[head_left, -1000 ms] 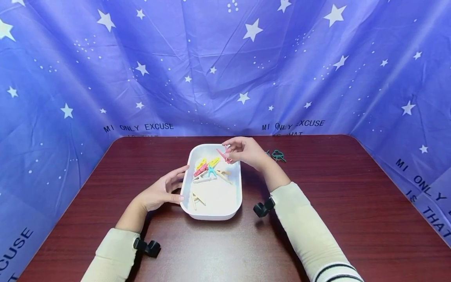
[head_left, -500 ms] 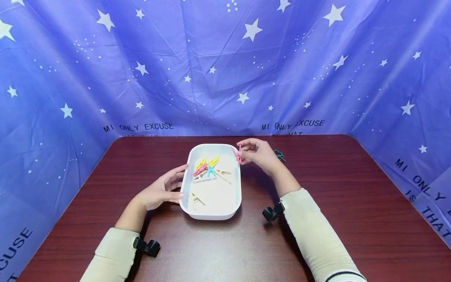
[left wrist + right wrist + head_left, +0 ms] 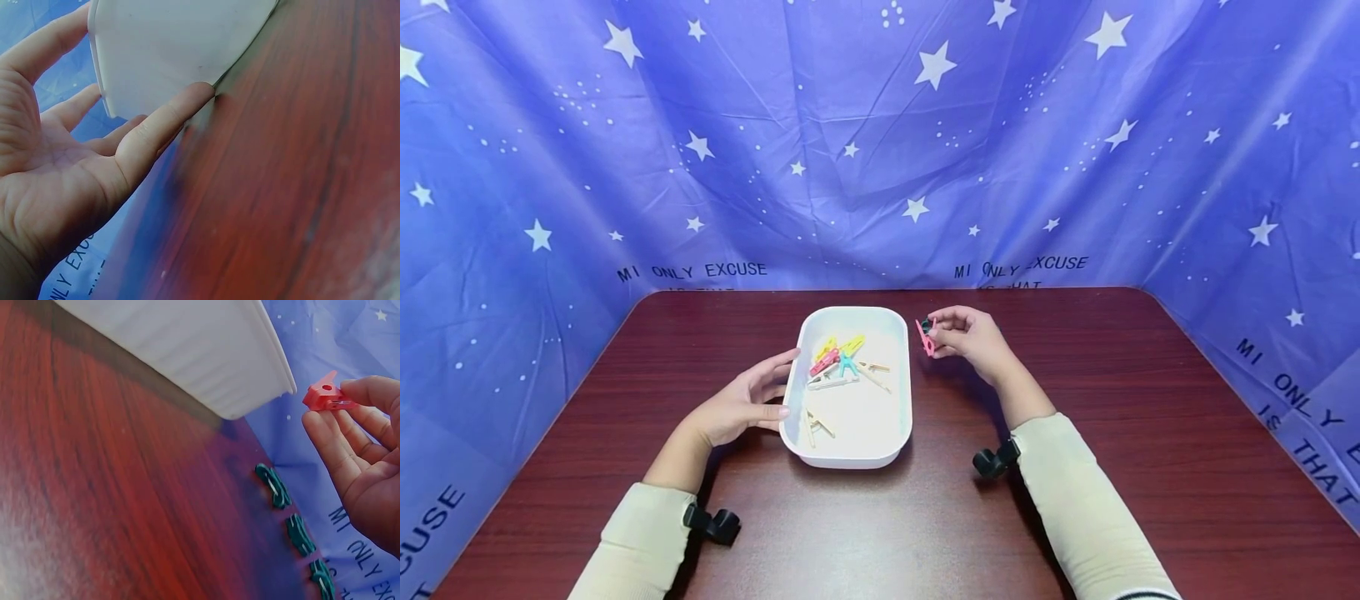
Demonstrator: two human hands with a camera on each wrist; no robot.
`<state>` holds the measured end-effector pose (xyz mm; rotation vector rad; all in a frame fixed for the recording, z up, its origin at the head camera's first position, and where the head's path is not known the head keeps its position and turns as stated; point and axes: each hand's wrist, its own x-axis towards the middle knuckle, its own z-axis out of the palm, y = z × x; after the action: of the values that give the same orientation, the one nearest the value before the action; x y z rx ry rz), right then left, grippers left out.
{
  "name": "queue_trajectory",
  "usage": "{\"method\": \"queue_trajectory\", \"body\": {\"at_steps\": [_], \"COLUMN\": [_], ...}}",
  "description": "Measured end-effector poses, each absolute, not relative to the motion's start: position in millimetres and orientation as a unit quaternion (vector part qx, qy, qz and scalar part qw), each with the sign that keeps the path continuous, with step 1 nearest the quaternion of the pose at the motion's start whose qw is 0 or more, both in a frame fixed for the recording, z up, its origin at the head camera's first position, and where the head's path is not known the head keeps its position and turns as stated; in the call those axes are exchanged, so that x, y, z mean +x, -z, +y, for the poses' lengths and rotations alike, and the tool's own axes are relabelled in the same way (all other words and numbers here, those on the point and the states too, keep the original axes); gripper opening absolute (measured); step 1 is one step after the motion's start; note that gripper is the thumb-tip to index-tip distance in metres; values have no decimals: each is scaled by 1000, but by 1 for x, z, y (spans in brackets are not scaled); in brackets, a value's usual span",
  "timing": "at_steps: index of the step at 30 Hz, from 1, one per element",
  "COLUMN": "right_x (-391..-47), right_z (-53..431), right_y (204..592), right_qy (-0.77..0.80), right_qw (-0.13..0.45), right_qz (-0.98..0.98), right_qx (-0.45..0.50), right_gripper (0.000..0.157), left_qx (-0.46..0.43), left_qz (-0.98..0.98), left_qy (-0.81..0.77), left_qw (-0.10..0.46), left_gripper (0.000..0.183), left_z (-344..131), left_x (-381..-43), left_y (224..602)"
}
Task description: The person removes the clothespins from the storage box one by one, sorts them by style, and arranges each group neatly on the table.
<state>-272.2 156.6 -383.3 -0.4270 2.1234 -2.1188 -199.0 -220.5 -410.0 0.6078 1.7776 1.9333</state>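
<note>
In the head view, a white plastic bin (image 3: 848, 457) stands mid-table with several clothespins in it: a pink one (image 3: 824, 362), yellow ones (image 3: 852, 346), a blue one (image 3: 847, 365) and pale or tan ones (image 3: 820, 422). My left hand (image 3: 741, 404) rests against the bin's left side, fingers and thumb extended along it in the left wrist view. Right of the bin, my right hand (image 3: 973, 342) pinches a pinkish-red clothespin (image 3: 327, 395) between thumb and fingertips, held above the table. That clothespin is apart from the bin.
Three dark green clip-like pieces (image 3: 300, 534) lie in a row on the table by the right hand; in the head view they are mostly hidden behind it. A starred blue cloth (image 3: 880, 167) hangs behind the reddish-brown table (image 3: 1112, 400).
My right hand has carried the pinkish-red clothespin from over the bin's far right corner, across the rim, to the right of the bin. The left hand has stayed at the bin's side.
</note>
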Motion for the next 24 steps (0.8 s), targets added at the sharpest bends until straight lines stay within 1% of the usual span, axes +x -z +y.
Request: {"method": "queue_trajectory", "body": {"at_steps": [7,13,24], "right_x": [-272,-271,-275], "right_z": [165,170,177], "right_y": [392,397,409], "right_qy": [697,706,676], "right_qw": [59,74,99], "right_qz": [704,695,727], "right_qx": [-124,-114,-73], "right_gripper": [39,42,38], "left_qx": [218,217,224], "left_qz": [649,648,648], "left_qy": [-696,-698,-696], "left_qw": [216,214,212], "left_gripper": [91,92,92], "left_z": [-221,-221,-220], "left_x": [-200,-200,-200], "left_y": [413,413,412]}}
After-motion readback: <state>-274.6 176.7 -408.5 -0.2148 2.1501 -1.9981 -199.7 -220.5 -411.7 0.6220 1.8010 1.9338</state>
